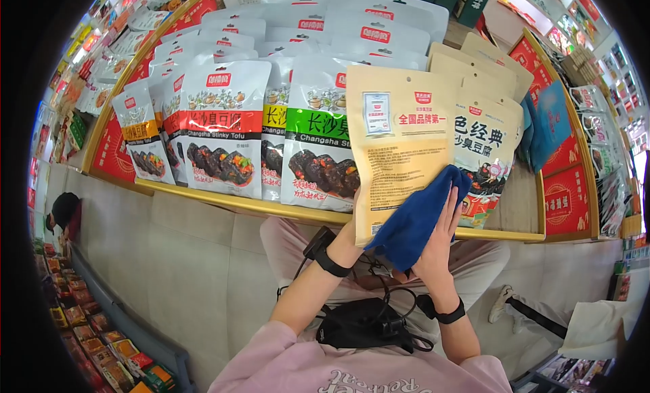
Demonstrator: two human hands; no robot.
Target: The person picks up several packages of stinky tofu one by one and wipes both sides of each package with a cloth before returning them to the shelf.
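Note:
My left hand [349, 245] grips the lower left edge of a tan food pouch [406, 149], its fingers mostly hidden behind it. The pouch stands upright with its printed back towards me. A dark blue cloth [418, 224] lies against the pouch's lower right part. My right hand [439, 244] holds this cloth, with long fingers laid along it and pressing it to the pouch. Just behind stand a white-and-tan pouch [477, 159] and further tan pouches [487, 75]. Left of the held pouch is a green-banded stinky tofu bag [318, 136].
Several white tofu bags, among them a red-banded one [223, 129], fill the display stand [271, 207] with its gold edge. A blue bag [548, 125] leans at the right. Packed shelves [101, 332] line the lower left. Other people are partly visible at both sides.

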